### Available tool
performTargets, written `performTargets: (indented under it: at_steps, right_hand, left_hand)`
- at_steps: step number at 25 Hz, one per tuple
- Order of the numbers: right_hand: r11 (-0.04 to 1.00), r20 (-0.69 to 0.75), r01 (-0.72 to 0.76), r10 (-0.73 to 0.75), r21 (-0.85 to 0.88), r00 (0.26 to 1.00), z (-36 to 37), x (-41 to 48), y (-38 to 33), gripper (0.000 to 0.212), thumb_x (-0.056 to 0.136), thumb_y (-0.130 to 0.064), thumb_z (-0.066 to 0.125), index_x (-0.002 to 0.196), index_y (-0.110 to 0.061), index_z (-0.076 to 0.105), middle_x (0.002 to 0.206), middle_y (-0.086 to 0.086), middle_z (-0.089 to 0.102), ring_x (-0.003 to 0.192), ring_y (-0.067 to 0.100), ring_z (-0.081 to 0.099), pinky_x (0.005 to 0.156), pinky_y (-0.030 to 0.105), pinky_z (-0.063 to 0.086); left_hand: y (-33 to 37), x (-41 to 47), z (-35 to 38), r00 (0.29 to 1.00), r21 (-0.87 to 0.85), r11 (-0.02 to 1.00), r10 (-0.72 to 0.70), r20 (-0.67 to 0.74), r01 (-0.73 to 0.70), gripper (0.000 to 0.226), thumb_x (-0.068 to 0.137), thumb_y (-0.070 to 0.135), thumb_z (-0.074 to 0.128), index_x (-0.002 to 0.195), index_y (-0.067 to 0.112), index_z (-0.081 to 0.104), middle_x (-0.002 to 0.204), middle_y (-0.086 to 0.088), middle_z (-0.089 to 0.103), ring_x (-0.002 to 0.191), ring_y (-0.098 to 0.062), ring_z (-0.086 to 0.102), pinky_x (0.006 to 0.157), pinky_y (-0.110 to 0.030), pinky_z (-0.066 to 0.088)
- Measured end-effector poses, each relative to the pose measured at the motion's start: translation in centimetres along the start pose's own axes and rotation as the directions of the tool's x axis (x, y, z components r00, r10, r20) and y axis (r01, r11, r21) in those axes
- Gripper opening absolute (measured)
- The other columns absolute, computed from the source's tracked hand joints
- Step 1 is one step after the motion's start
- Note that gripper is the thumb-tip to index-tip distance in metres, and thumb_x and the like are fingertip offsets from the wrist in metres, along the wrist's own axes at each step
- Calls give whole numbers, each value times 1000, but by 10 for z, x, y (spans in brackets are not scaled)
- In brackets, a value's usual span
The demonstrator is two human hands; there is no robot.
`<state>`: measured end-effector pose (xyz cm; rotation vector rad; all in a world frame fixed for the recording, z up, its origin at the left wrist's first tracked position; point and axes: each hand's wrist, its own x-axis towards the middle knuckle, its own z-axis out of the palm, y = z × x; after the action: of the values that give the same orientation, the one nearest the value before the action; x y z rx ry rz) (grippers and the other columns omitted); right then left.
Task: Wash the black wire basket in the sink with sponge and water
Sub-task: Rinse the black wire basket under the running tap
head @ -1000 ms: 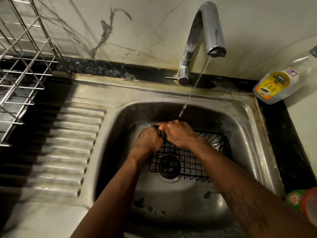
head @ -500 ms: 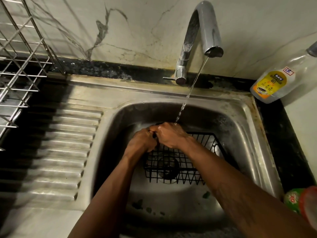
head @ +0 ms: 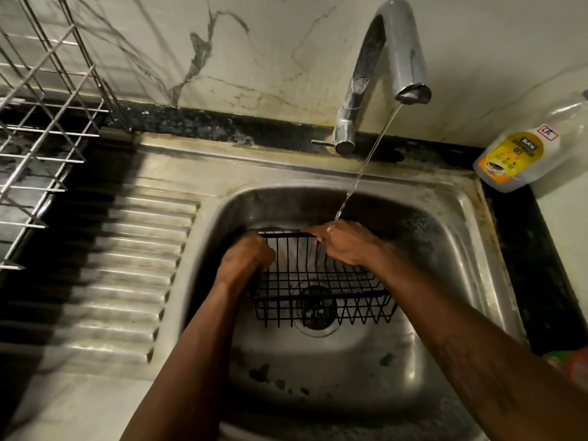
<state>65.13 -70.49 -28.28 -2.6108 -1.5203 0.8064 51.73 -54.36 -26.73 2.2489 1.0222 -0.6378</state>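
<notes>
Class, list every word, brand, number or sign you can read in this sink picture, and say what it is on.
"DISHWASH GEL": yellow label on the clear bottle.
Brand above it: perhaps "BAYS", blurred.
White sticker on the bottle: handwriting, unreadable.
Red-and-green packet: too blurred.

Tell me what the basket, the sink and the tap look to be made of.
Basket: thin wire, probably metal with a matte black coating.
Sink: looks like stainless steel, dull grey sheen, stained near the rim.
Tap: metal with a bright chrome-like finish, mirror reflections.
</notes>
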Motion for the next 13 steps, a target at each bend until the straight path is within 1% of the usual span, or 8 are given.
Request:
performTargets:
  at_steps: [2,3,5,6,8,10,12,13]
  right_hand:
    - [1000,50,26,-27,7,998,-5,13,-16,55,103,-16,44,151,-42,38,140,7,57,113,25,59,96,41,51]
    - [999,53,44,-45,12,998,-4,19,-28,55,101,-17,47,149,-43,41,138,6,59,112,26,59,96,41,50]
    - [995,-28,91,-91,30,995,2,29,-46,47,98,-20,52,139,-43,52,128,4,66,109,28,63,97,44,51]
    - [994,-67,92,-88,51,994,7,28,-48,41,99,-22,51,136,-42,56,125,4,67,109,27,64,96,44,52]
    - [990,-41,0,6,140,999,10,11,-20,34,105,-29,45,134,-38,58,128,1,65,112,24,62,96,44,51]
    - [971,46,-146,140,187,989,5,-22,27,31,106,-34,42,129,-36,63,129,-3,63,117,23,60,99,44,49]
    - [962,111,-231,216,147,970,-3,-50,60,30,106,-37,43,122,-33,68,127,-4,65,121,24,59,103,43,46]
    - [965,125,-239,225,105,966,-6,-53,62,30,107,-38,43,124,-32,67,130,-4,64,123,24,57,104,42,45]
  left_hand:
    - [5,-3,5,999,-61,998,-7,-33,5,12,92,11,58,102,7,64,100,-7,67,93,-24,67,73,-29,51]
    - [10,-5,9,999,-80,997,15,-43,-18,9,91,12,60,99,10,63,94,-4,64,91,-24,67,71,-28,49]
    - [14,-6,13,998,-102,994,44,-44,-48,5,90,18,63,93,13,64,87,-2,60,91,-23,67,70,-27,48]
    - [13,-6,12,999,-113,993,30,-37,-34,8,90,19,64,85,14,61,84,-1,61,85,-21,67,68,-27,48]
    - [7,-1,8,1000,-86,996,13,-4,-13,16,88,16,65,74,16,57,82,-3,65,72,-16,62,63,-26,48]
    - [2,2,4,1000,-57,998,-16,9,16,18,88,13,65,74,16,54,88,-6,68,72,-18,61,62,-27,47]
    - [3,1,3,1000,-29,999,-14,9,14,16,89,13,63,77,15,53,89,-7,67,75,-19,60,64,-28,47]
    - [5,-1,4,1000,-21,1000,0,12,1,13,91,13,62,79,15,55,90,-6,66,75,-19,61,63,-27,47]
